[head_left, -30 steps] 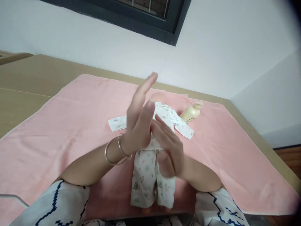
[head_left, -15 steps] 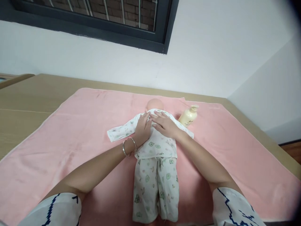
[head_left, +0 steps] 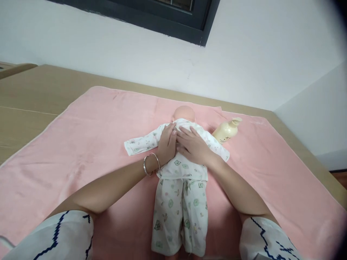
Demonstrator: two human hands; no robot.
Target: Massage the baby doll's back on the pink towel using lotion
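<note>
A baby doll (head_left: 184, 170) in a white printed top and trousers lies stretched out on a pink towel (head_left: 108, 119), its bald head at the far end and its sleeves spread to both sides. My left hand (head_left: 167, 144) rests flat on the left of its upper body, fingers extended. Beside it, my right hand (head_left: 193, 146) lies flat with the fingers a little spread. The hands nearly meet in the middle and hold nothing. The doll's face is not visible. Close to its right sleeve is a pale yellow pump bottle (head_left: 225, 131).
Beneath the towel is a wooden tabletop (head_left: 29, 94). A white wall (head_left: 244, 65) rises right behind it, with a dark-framed window (head_left: 187, 29) above. Two silver bangles (head_left: 151, 163) circle my left wrist.
My view has tilted down and shifted slightly. Both hands stay on the doll; the right hand has slid a little toward its waist, its fingers slightly more spread.
</note>
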